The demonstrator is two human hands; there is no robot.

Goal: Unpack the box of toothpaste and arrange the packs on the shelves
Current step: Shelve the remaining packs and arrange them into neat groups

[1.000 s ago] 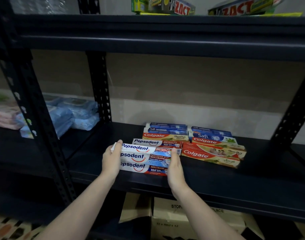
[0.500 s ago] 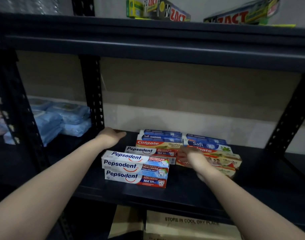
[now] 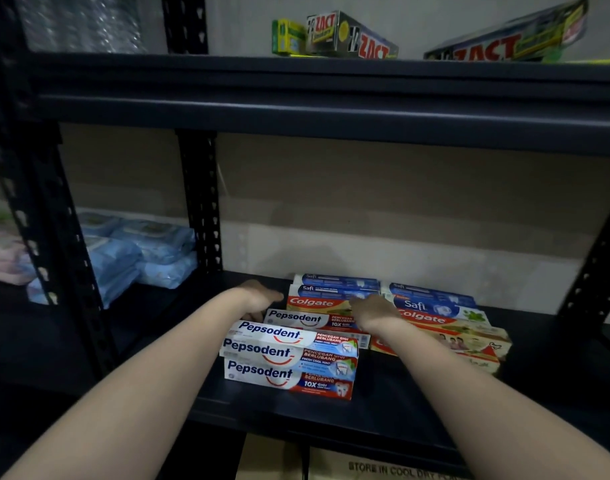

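Toothpaste packs (image 3: 291,358) lie in rows on the shelf (image 3: 383,407).
Left hand (image 3: 258,299) and right hand (image 3: 372,311) reach over them; finger state unclear.

Blue wet-wipe packs (image 3: 147,251) stacked left; cardboard box (image 3: 365,467) below the shelf

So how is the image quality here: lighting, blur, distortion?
Head view: dim overall, the shelf nearly black; the front Pepsodent packs read sharply; both the left hand and right hand look dark and soft; wide-angle bending curves the rack posts.
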